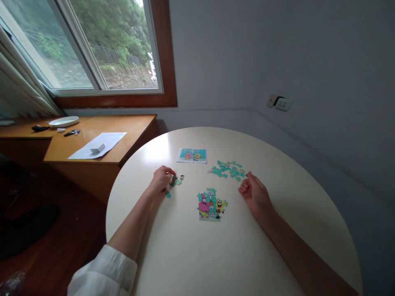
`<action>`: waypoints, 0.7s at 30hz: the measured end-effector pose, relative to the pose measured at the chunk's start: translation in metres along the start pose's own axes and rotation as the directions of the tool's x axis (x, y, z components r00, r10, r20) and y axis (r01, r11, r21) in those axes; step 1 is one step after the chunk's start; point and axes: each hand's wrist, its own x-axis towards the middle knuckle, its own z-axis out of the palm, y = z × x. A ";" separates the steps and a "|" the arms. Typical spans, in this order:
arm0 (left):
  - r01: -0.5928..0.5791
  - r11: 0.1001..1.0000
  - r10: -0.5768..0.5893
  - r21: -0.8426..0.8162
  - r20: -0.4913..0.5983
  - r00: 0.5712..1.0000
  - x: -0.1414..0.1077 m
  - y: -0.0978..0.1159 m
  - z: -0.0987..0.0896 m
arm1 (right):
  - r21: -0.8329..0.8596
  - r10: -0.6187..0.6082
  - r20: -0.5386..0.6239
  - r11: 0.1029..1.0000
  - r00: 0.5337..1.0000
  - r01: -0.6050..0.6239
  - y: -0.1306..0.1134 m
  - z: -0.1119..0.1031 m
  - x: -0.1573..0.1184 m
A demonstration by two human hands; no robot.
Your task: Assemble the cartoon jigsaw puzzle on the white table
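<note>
My left hand (162, 178) is bent over a small pile of dark and teal puzzle pieces (178, 181), its thumb and fingers drawn together on a puzzle piece, which they partly hide. My right hand (253, 192) hovers at the right end of a spread of teal puzzle pieces (227, 169). Its fingers are curled in with the thumb against them, and whatever they may hold is hidden. Between the hands lies a partly joined puzzle (211, 205) with a pink, a pale teal and a yellow cartoon figure. Behind it rests a printed picture card (191, 155) showing similar figures.
All this lies on a round white table (191, 255). Left of it stands a wooden desk (135, 127) with a sheet of paper (112, 141), a small white box (98, 148), a white plate (64, 121) and keys (72, 132). A wall socket (283, 104) is at right.
</note>
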 end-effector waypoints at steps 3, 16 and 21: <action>-0.017 1.000 0.017 -0.013 0.003 1.000 -0.001 0.001 0.000 | 0.011 0.009 -0.009 1.000 1.000 -0.008 0.000 0.001 0.000; -0.075 0.997 0.077 -0.024 0.070 0.995 -0.005 0.006 -0.003 | 0.053 0.035 -0.005 0.998 0.999 -0.034 0.000 0.001 0.000; -0.079 0.997 0.080 -0.016 0.085 0.993 -0.005 0.006 -0.003 | 0.055 0.041 -0.015 0.998 0.999 -0.040 0.000 0.000 0.001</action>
